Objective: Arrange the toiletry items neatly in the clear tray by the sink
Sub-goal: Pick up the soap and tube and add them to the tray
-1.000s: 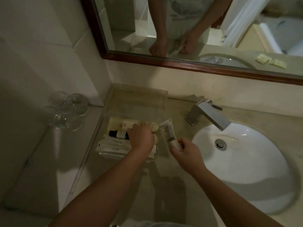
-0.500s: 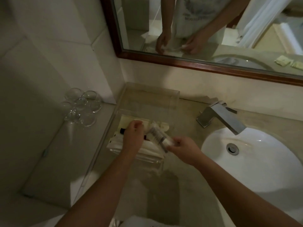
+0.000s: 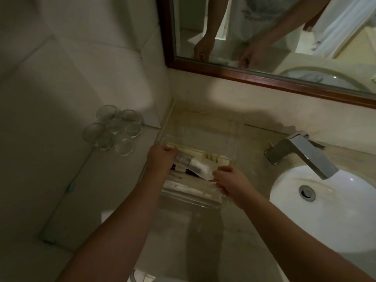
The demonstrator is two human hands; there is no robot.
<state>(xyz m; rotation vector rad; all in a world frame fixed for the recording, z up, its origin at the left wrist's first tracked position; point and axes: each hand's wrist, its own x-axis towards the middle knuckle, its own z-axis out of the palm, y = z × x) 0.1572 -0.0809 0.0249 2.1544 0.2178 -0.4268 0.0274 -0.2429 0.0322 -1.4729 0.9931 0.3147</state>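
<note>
The clear tray [image 3: 234, 137] stands on the counter left of the sink, against the wall. A white tube [image 3: 195, 164] lies across the tray's items. My left hand [image 3: 160, 161] grips its capped left end, and my right hand [image 3: 227, 181] holds its flat right end. Under the tube lie a dark small bottle [image 3: 180, 168], cream packets [image 3: 211, 156] and long white sachets [image 3: 183, 188] near the tray's front. The image is blurred.
A white basin [image 3: 325, 212] with a drain and a square metal tap [image 3: 301, 153] sit to the right. A cluster of upturned glasses [image 3: 114, 131] stands on the ledge to the left. A wood-framed mirror [image 3: 223, 72] hangs above, reflecting both hands.
My right hand carried the white tube from beside the tray over its items and laid it flat. My left hand shifted from the items to the tube's left end.
</note>
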